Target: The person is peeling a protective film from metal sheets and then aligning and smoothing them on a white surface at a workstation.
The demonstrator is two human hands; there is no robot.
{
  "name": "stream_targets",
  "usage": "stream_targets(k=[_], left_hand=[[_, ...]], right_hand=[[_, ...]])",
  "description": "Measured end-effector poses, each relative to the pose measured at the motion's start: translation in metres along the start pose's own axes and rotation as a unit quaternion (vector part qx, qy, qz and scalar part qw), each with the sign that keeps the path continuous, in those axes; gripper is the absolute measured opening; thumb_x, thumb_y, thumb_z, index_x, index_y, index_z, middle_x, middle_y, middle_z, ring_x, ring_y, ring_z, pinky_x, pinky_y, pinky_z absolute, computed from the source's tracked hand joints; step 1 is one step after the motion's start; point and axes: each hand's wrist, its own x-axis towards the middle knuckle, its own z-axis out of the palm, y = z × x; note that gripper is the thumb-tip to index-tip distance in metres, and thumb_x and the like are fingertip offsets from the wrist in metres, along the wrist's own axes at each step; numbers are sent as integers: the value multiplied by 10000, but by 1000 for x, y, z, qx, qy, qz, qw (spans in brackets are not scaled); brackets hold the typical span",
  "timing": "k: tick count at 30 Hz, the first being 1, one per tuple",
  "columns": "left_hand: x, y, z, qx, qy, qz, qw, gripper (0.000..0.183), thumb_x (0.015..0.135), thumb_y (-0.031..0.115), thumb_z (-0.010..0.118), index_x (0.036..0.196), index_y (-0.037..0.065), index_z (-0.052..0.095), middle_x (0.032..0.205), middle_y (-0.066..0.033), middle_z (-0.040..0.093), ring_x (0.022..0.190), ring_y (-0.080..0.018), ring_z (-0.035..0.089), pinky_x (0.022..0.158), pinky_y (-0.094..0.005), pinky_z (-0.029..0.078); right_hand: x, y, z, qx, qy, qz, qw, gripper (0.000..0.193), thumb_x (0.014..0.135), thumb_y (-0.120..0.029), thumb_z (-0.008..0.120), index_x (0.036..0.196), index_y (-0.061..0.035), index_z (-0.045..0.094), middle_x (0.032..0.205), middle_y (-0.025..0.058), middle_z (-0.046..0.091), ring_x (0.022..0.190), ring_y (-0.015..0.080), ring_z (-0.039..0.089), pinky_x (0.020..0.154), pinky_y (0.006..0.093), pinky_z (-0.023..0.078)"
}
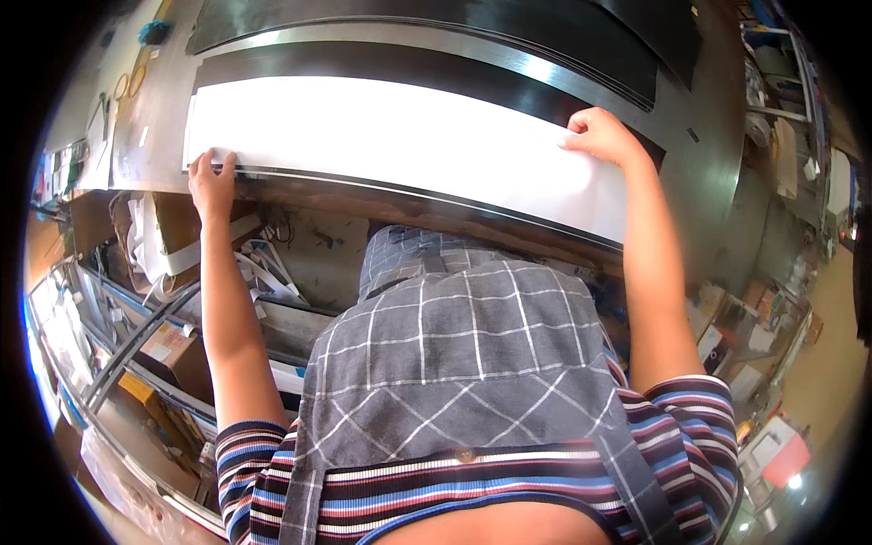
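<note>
A long white sheet (363,127) lies over a black sheet (381,62) on a metal worktable. The black shows along the far edge and as a thin strip along the near edge. At the near left corner, my left hand (212,186) rests its fingertips on the white sheet's edge, thumb and fingers apart. My right hand (607,138) is closed at the far right edge, thumb and bent fingers pinching the white sheet. Its fingertips are partly hidden.
More dark sheets (436,27) lie toward the back of the metal worktable (699,173). Yellow-handled scissors (132,82) and a blue item (154,34) are at the far left. Below left stands a metal rack (136,345) with boxes and scraps. Cluttered shelves (781,82) line the right.
</note>
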Motion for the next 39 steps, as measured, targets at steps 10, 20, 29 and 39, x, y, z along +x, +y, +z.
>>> stream_targets(k=[10,20,29,39], left_hand=[[-20,55,-4,38,17,28,999,397,817,277,670,1179,122,615,1236,-100,582,1137,-313,525,983,-421,413],[-160,324,8,-121,-156,457,867,584,845,287,619,1398,266,432,1517,-88,279,1414,-308,220,1143,-493,182],[-156,311,22,-64,-176,456,870,631,851,372,593,1431,229,390,1540,-71,245,1432,-300,187,1145,-517,133],[-123,267,26,-18,-117,307,944,755,855,428,613,1484,173,280,1551,-124,208,1443,-289,157,1141,-508,140]], right_hand=[[-3,-4,8,-27,49,-3,998,259,657,-254,762,688,-33,630,654,118,611,627,222,587,597,350,452],[-6,-12,14,-83,91,0,992,275,643,-280,719,782,-44,697,770,149,676,739,295,654,676,394,516],[-21,-91,140,-34,402,-67,912,700,833,-400,629,1352,3,386,1432,263,347,1396,394,227,1094,607,167],[-77,20,150,-81,417,183,887,832,901,-494,497,1451,58,204,1528,267,146,1434,382,119,1130,570,94]])
